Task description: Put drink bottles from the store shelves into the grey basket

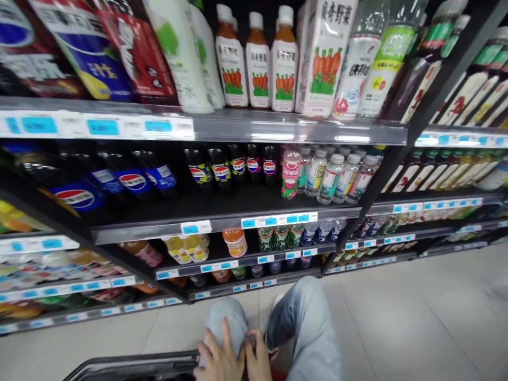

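Observation:
My left hand [219, 355] lies flat on my left knee [224, 317] in light blue jeans, fingers stretched out and holding nothing. My right hand [259, 361] sits just beside it, between my knees, touching the left hand. Its fingers are held together and point up toward a small dark gap, and the frame's bottom edge cuts the hand off, so I cannot make out whether it grips anything. A black basket rim [135, 365] lies right next to my left hand at the bottom edge.
Drink shelves [222, 219] fill the view ahead: cola bottles [133, 180], carrot juice bottles [257, 63], clear water bottles [337, 177], a lone orange-capped bottle [235, 241]. A second shelf unit [436, 201] runs off to the right. Pale tiled floor [416, 317] stretches to the right.

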{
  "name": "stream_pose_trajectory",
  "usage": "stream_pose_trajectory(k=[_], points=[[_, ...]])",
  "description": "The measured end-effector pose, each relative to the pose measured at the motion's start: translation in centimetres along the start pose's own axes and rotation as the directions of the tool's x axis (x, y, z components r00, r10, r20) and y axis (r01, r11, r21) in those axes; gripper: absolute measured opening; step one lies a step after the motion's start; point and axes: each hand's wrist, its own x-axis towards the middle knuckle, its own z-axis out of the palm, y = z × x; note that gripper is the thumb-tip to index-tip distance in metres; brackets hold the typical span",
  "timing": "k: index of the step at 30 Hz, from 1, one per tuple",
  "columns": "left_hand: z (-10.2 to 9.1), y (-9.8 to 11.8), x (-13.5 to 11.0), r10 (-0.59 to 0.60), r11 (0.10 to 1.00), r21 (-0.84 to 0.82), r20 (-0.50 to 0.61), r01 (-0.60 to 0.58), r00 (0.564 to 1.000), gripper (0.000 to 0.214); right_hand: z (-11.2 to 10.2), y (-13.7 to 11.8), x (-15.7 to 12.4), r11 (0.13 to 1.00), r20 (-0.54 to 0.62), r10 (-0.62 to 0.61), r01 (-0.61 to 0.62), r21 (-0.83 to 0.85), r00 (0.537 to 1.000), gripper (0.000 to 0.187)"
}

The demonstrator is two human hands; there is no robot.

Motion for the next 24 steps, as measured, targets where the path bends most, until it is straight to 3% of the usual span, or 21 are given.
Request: stream_pose_trajectory(k=[3, 6, 15, 20, 24], points=[[-1.8, 1.7, 2.7, -0.018, 0.998, 0.059, 0.058, 0.014, 0.998, 0.074, 0.4, 2.0, 0.5, 0.999, -0.004, 0.018, -0.018, 0.030, 1.000, 0.043], [-2.7, 2.2, 5.5, -0.043, 0.999, 0.033, 0.143, 0.039, 0.989, 0.072, 0.6, 3.7, 0.3, 0.999, 0.032, 0.043, -0.042, -0.016, 0.999, 0.037], [-3.7, 1.2, 11.2, -0.065, 0.976, -0.178, 0.313, 0.126, 0.947, 0.058, -0.1, 4.7, -0.7, 0.997, 0.081, -0.033, 0.039, -0.069, 0.996, 0.027], [-2.9, 0.1, 12.2, -0.095, 0.956, -0.237, 0.316, 0.175, 0.944, 0.055, -0.9, 1.7, 0.1, 0.994, 0.120, -0.098, 0.102, -0.025, 0.988, 0.029], [-2.6, -0.3, 12.3, -0.120, 0.941, -0.270, 0.290, 0.202, 0.949, 0.052, -3.1, -4.6, 4.8, 0.985, 0.110, -0.173, 0.175, -0.007, 0.979, 0.036]])
